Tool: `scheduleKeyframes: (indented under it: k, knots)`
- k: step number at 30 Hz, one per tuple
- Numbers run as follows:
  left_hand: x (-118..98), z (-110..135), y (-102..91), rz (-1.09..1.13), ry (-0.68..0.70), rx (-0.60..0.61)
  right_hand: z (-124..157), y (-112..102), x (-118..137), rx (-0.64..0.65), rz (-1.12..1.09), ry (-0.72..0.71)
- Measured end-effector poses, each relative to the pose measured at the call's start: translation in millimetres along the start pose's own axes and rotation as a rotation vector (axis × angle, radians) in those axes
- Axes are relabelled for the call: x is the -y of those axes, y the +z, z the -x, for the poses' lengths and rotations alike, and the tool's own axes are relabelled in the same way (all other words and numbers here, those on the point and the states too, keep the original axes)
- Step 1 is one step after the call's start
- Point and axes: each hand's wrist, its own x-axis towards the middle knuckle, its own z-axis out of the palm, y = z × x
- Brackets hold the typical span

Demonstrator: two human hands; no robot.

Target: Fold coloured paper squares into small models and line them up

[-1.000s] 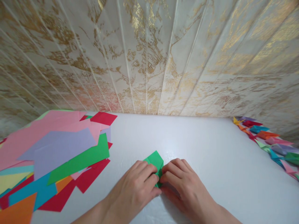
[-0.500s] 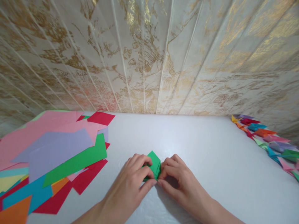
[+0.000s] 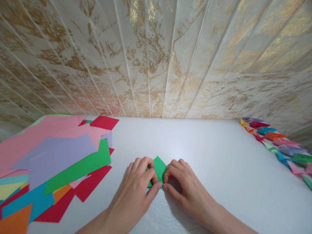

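A small folded piece of green paper (image 3: 159, 167) lies on the white table in front of me, its pointed top facing away. My left hand (image 3: 140, 185) grips its left side, with thumb and fingers close to the lower edge. From the other side, my right hand (image 3: 182, 182) pinches the paper's lower right edge between thumb and forefinger. Both thumbtips nearly meet at the bottom of the paper. My fingers hide the paper's side edges and part of its folds.
Loose sheets of coloured paper (image 3: 65, 149) spread in an overlapping pile on the left of the white table (image 3: 195, 139). Several folded paper figures (image 3: 290, 149) stand in rows along the right edge. A pleated curtain with gold patterns (image 3: 156, 65) hangs behind the table.
My left fingers have shifted a little to the left along the green paper, uncovering more of its left part. Both hands keep hold of it. The whole view has moved slightly.
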Motion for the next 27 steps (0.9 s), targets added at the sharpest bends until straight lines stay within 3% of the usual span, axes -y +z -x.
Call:
scheduleKeyframes:
  k: [8,18,24,27]
  knots:
    - [1,0,3.5,-0.046,0.009,-0.019,1,0,0,0.011,-0.002,0.016]
    - [4,-2,-1.0,0.025,-0.041,0.069,1,0,-2,-0.014,0.008,-0.024]
    - [6,-2,-3.0,0.042,-0.031,0.067,8,-1,-10,-0.060,0.162,-0.384]
    - [5,-2,-3.9,0.041,-0.036,0.058,12,-2,-10,-0.029,0.298,-0.463]
